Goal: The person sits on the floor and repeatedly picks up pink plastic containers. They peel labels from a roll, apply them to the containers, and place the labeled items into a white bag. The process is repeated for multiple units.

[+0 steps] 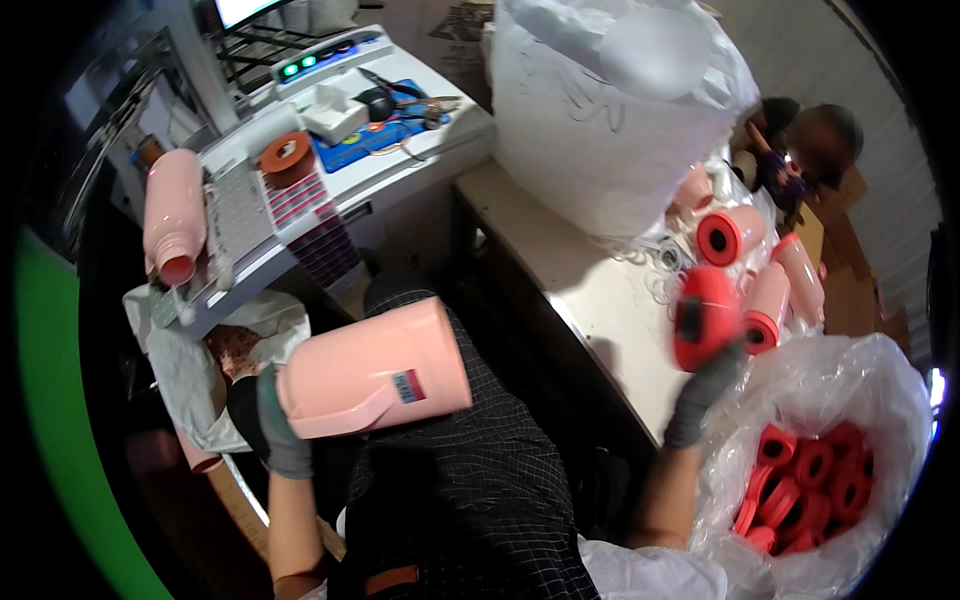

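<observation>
My left hand (284,430), in a grey glove, is closed on one end of a pink jug body (350,360) with a moulded handle and a small label. The jug lies sideways above my lap, its wide end toward the right. On the right, my gloved right hand (703,400) grips a red round cap (705,315) with a dark centre; both are blurred by motion. The cap is above the white bench (620,330), beside several pink bottle bodies with red ends (733,235). Below it, a bag-lined bin (730,440) contains several red caps (810,480).
A large white sack (600,130) stands on the bench. To the left, a pink bottle (175,210) lies on a machine bed near an orange tape roll (286,158). Tools sit on a blue mat (350,150). Another person (785,160) is at the far right.
</observation>
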Demonstrator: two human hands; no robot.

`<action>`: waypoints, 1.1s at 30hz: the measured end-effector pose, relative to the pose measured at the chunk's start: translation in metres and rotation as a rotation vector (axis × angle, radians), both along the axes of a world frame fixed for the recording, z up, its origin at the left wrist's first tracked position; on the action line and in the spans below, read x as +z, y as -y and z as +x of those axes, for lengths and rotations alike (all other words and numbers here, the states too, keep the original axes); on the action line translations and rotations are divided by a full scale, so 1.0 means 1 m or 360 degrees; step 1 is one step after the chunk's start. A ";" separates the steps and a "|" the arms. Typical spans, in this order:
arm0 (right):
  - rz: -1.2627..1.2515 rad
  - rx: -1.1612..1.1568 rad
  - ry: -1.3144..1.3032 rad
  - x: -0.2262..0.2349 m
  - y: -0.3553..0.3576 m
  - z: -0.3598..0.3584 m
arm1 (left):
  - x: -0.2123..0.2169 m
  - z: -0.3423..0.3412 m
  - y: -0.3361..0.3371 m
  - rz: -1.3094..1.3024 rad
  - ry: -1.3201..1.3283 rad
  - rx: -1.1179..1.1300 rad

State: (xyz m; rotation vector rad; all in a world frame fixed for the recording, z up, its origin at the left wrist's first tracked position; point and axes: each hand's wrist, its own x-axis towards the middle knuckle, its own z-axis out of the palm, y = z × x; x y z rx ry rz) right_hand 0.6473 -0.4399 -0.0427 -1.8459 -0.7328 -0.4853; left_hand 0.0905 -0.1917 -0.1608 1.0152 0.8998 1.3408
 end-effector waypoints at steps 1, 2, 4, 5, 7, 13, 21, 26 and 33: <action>-0.0030 0.0143 -0.0333 -0.015 -0.051 -0.032 | 0.004 0.017 0.007 -0.0030 0.0047 -0.0043; -0.0117 0.0660 -0.0415 -0.021 -0.087 -0.069 | 0.011 0.027 0.019 -0.0059 0.0091 -0.0050; -0.0159 0.1336 0.0372 0.007 -0.148 -0.150 | 0.009 0.028 0.038 0.0067 -0.0123 -0.0054; -0.0053 0.1661 -0.0004 0.027 -0.162 -0.180 | 0.005 0.028 0.040 0.0059 -0.0351 -0.0031; -0.0007 0.1774 -0.0091 0.021 -0.168 -0.202 | 0.003 0.021 0.053 0.0013 -0.0836 0.0051; 0.0020 0.2011 0.0185 0.014 -0.162 -0.209 | 0.008 0.023 0.069 -0.0542 0.0484 -0.0158; -0.0034 0.1899 -0.0005 0.008 -0.145 -0.210 | 0.030 0.044 0.067 -0.0803 0.0641 0.0245; 0.0069 0.1850 -0.0114 0.007 -0.141 -0.214 | 0.024 0.035 0.072 -0.0337 -0.0237 0.0424; 0.0040 0.1474 -0.1100 -0.010 -0.139 -0.214 | 0.113 0.064 0.065 0.0429 -0.0891 0.0456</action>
